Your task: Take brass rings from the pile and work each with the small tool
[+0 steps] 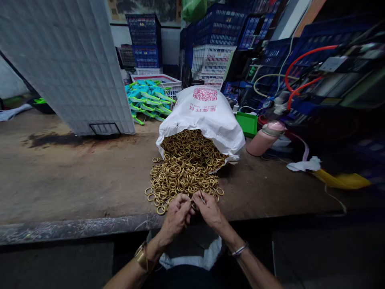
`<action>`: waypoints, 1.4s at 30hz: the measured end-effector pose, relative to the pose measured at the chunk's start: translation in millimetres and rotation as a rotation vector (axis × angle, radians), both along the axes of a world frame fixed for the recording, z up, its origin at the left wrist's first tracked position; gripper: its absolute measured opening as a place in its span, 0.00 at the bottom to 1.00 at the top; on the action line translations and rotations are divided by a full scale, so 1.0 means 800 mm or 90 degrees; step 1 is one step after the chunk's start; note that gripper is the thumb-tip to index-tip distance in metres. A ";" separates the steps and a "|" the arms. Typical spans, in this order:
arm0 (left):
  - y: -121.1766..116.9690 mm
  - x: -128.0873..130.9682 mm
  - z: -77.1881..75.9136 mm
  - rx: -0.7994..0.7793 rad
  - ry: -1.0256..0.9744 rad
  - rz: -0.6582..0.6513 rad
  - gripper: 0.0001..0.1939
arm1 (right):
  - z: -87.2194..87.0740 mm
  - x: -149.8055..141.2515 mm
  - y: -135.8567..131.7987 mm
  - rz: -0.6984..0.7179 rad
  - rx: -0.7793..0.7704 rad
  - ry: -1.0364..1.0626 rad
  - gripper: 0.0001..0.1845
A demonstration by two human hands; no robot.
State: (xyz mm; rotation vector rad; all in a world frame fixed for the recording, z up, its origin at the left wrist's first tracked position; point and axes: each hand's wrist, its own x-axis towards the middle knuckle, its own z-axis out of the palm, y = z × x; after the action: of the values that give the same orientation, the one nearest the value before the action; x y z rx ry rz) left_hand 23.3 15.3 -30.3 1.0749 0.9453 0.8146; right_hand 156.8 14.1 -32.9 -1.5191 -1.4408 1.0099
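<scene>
A heap of brass-coloured rings (183,176) spills from the mouth of a white woven sack (204,116) onto the workbench. At the near edge of the heap, my left hand (178,216) is closed in a pinch, with what looks like one ring (193,205) at its fingertips. My right hand (211,212) meets it there, fingers closed round a small, thin, dark tool (202,197) that shows only in part. The fingers hide most of the spot where both hands touch. Below them, a pale open bag (207,257) lies at my lap.
A tall grey padded panel (87,64) stands on the bench (75,180) at left. Behind it lie blue and green plastic pieces (147,98). At right are a pink bottle (264,138), a green tray (246,123) and hoses. Stacked crates (213,60) line the back.
</scene>
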 end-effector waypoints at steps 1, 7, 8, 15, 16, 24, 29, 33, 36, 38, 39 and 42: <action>0.000 -0.001 0.001 -0.019 -0.007 -0.002 0.13 | -0.001 0.000 0.000 0.002 0.003 0.002 0.15; -0.003 -0.002 0.001 -0.051 -0.065 0.016 0.14 | 0.008 -0.003 0.001 0.025 0.009 0.043 0.14; -0.004 -0.001 0.000 -0.047 -0.077 0.022 0.14 | 0.010 -0.003 0.000 0.030 0.008 0.048 0.14; -0.009 -0.003 -0.001 -0.017 -0.097 0.059 0.14 | 0.011 -0.002 -0.009 0.006 0.062 -0.201 0.09; -0.009 -0.004 0.000 -0.010 -0.099 0.064 0.15 | 0.010 -0.002 -0.012 0.023 0.060 -0.252 0.08; -0.012 -0.006 0.008 0.000 -0.076 0.080 0.16 | 0.016 -0.009 -0.020 0.104 -0.007 -0.470 0.14; -0.017 -0.009 0.004 0.003 -0.080 0.062 0.15 | 0.026 -0.012 -0.020 0.123 -0.059 -0.516 0.15; -0.026 -0.015 0.010 0.004 -0.122 0.061 0.13 | 0.022 -0.005 -0.016 0.073 -0.060 -0.495 0.14; -0.031 -0.020 0.021 -0.020 -0.161 0.036 0.13 | 0.016 0.002 -0.011 0.026 -0.022 -0.399 0.07; -0.032 -0.022 0.022 -0.041 -0.195 0.024 0.13 | 0.014 0.000 -0.009 -0.019 0.003 -0.287 0.07; -0.032 -0.022 0.021 -0.048 -0.212 0.024 0.13 | 0.013 -0.003 -0.009 -0.031 -0.001 -0.213 0.10; -0.029 -0.022 0.011 -0.049 -0.232 0.034 0.13 | 0.011 -0.015 -0.012 0.004 -0.077 0.027 0.18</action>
State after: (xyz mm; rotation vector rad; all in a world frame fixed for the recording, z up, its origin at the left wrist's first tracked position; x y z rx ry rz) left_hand 5.7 -7.7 -21.6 0.8020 0.6919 0.9723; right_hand 144.8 4.2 -23.8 -1.5698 -1.3767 1.1437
